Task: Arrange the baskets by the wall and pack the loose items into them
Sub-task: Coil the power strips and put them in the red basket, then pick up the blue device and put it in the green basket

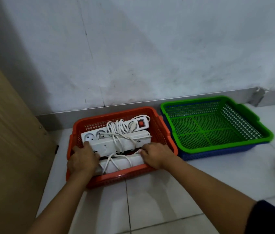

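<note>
White floor tiles (158,196) run up to a scuffed wall (133,48), where the orange basket (164,132) and the green basket (251,122), nested in a blue one (218,153), already sit side by side. Both hands, left hand (81,160) and right hand (157,155), press on white power strips (116,141) lying in the orange basket, each grip curled on one. The green basket is empty, so packing seems partway.

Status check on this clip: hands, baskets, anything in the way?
Both hands in orange basket: left hand and right hand on white power strips. Green basket empty, nested in blue basket. Nothing obstructing.
</note>
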